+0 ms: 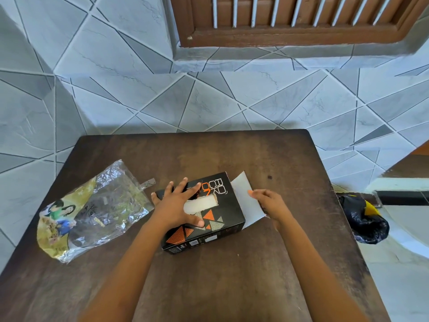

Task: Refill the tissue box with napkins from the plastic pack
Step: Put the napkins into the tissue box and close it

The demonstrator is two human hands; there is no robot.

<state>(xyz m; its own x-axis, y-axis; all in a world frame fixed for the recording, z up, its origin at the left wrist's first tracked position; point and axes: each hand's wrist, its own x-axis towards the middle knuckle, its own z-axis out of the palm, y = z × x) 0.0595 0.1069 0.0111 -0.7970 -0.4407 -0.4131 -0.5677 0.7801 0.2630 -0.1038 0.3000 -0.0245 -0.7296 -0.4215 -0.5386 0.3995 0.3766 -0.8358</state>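
A black tissue box (216,224) with orange triangles lies flat near the middle of the brown table (267,263). White napkins (203,204) show through its oval top slot. My left hand (178,203) rests spread on the box top, fingers apart, pressing it down. At the box's right end a white flap (243,194) stands open, and my right hand (269,203) pinches its outer edge. The clear plastic pack (92,212) with a printed yellow-green end lies crumpled to the left of the box and looks empty of napkins.
The table stands against a wall of grey geometric tiles, below a brown wooden window frame (290,24). A black plastic bag (364,219) with a yellow patch sits on the floor off the table's right edge.
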